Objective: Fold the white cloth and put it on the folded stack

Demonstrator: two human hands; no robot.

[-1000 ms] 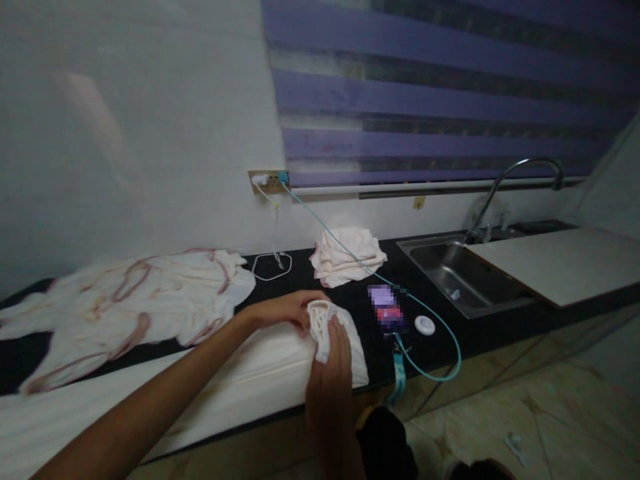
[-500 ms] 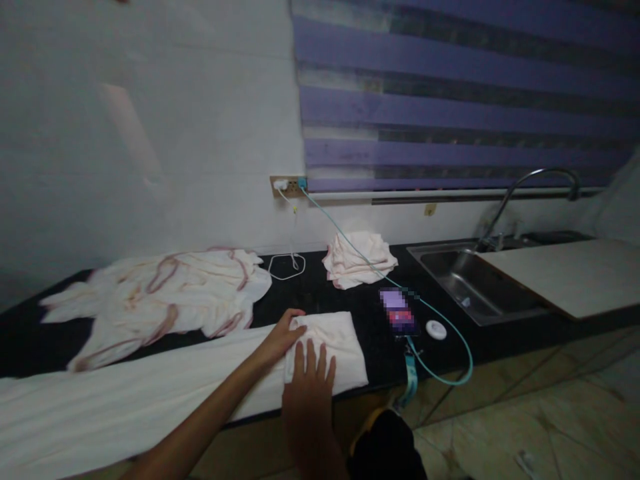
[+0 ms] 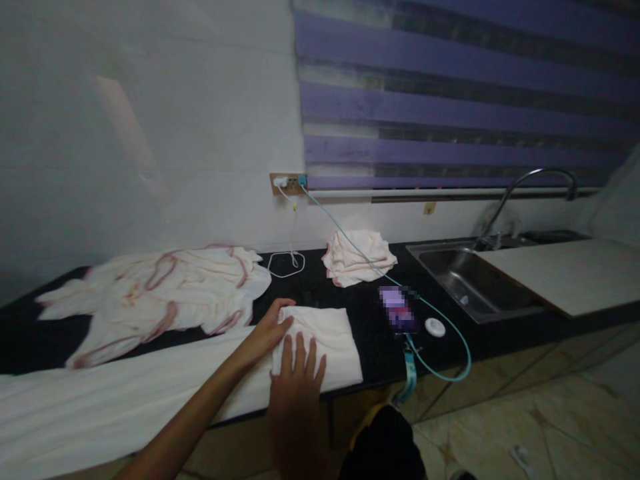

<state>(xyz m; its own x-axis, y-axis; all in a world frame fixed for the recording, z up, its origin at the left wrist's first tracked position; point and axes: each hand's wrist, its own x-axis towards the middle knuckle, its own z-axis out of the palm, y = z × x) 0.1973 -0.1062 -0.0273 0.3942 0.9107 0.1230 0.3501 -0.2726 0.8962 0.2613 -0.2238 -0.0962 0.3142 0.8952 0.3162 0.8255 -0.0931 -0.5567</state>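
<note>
A long white cloth [image 3: 125,407] runs along the front of the black counter from the left edge of the view. Its right end is doubled into a flat folded part [image 3: 335,340] with a few wrinkles on top. My left hand [image 3: 274,325] grips the far left corner of this fold, thumb on top, the other fingers partly hidden. Lying on the fold's near left side, my right hand [image 3: 299,373] has its fingers spread and flat.
Loose white cloths with pinkish trim [image 3: 175,287] lie behind on the left. A stack of folded cloths [image 3: 357,257] sits near the wall. To the right are a phone [image 3: 397,308] on a teal cord, a round white object [image 3: 435,327], a sink [image 3: 465,283] and a pale board [image 3: 575,273].
Both hands have slid slightly left, and the fold's left edge has moved left with them. The loose cloths and the stack stay where they were.
</note>
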